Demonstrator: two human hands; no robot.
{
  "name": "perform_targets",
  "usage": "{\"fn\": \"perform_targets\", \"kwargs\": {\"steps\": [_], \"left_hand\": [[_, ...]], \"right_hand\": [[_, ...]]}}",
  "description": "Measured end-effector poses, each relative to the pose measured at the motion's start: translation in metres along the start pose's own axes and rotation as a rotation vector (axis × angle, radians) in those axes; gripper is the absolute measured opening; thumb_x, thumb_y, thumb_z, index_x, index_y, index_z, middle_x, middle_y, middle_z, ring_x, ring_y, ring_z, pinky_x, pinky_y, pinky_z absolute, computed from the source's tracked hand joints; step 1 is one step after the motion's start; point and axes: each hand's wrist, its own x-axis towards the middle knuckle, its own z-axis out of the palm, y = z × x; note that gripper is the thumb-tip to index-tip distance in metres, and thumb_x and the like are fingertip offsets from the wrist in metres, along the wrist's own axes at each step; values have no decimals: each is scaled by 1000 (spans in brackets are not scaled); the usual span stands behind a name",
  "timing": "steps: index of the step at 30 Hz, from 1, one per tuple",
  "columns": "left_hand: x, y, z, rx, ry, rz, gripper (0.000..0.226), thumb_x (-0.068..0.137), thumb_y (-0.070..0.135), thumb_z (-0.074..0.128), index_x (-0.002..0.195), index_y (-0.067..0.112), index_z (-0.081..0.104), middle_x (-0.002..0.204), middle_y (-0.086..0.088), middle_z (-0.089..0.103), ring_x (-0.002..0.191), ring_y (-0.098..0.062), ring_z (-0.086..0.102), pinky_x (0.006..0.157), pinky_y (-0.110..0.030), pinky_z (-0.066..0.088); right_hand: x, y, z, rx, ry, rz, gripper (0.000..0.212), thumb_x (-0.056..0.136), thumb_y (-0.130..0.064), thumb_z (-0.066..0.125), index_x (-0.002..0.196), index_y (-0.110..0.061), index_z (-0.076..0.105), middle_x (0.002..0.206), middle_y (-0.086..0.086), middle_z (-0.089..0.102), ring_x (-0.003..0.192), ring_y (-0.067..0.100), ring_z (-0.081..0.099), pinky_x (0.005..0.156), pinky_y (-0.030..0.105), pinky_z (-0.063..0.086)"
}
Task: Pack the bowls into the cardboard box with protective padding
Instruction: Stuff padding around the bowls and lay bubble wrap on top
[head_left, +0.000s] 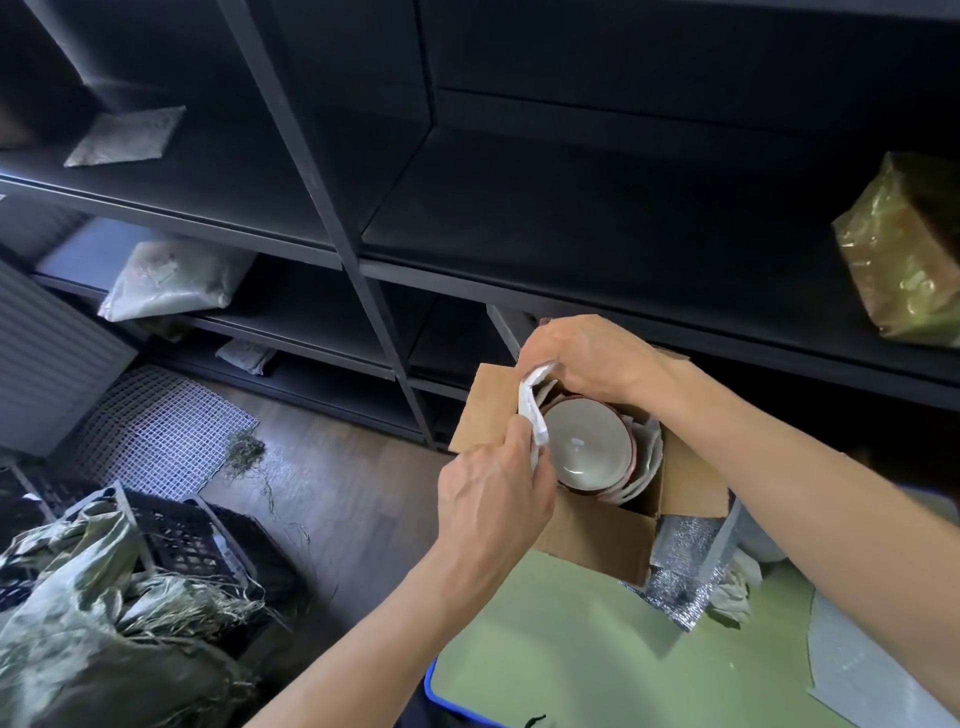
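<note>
Cardboard box (597, 535) on bench (545, 649): one bowl (587, 441) inside. Left hand (493, 499), right hand (587, 358): grips clamped on white padding (535, 415) beside bowl.

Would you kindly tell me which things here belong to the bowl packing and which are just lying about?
In use: cardboard box, bowl, white padding, left hand, right hand.
Lying about: gold-wrapped parcel, black crate, mesh mat, white bag.

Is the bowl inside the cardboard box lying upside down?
No, the bowl in the cardboard box shows its white inside facing up, with white padding beside it.
</note>
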Motion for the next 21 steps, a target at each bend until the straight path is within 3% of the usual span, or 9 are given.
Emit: {"fn": "perform_targets", "kwargs": {"steps": [3,7,9,12,17,21], "left_hand": [[1,-2,3,-30,-19,-2,20,94,39,44,83,23,40,46,7,28,36,-14,25,41,-25,22],[10,-8,15,-31,-165,-47,19,91,31,47,81,23,33,54,4,37,46,-21,37,46,-29,22],[14,-12,19,-18,-212,-48,16,86,24,48,80,23,33,56,4,38,50,-24,40,47,-29,21],[20,-16,23,-3,-234,-51,13,85,18,47,81,23,36,59,4,40,55,-26,42,50,-28,24],[33,-18,26,-19,-242,-41,8,94,30,48,97,23,48,80,3,56,63,-24,43,56,-30,31],[24,-11,15,-99,-118,-35,33,88,56,51,107,31,42,58,10,39,52,-20,38,53,-28,31]], "right_hand": [[-1,8,2,8,-25,46,39,91,-5,57,105,-37,74,112,-15,69,108,8,61,93,30,51],[-4,13,6,-123,-34,106,32,90,-9,56,77,-37,59,87,-7,62,95,18,62,64,29,50],[-5,9,7,-177,-8,42,32,91,-8,55,84,-38,61,88,-7,61,99,18,55,60,31,47],[-5,3,2,-218,39,-63,36,96,-12,53,117,-37,69,103,-14,68,107,15,50,67,36,55],[0,2,5,-235,31,-58,48,92,-5,53,122,-41,67,111,-15,68,108,15,54,77,36,55],[1,4,19,-169,-29,-34,48,90,0,52,120,-33,70,112,-7,69,110,18,58,89,38,51]]}}
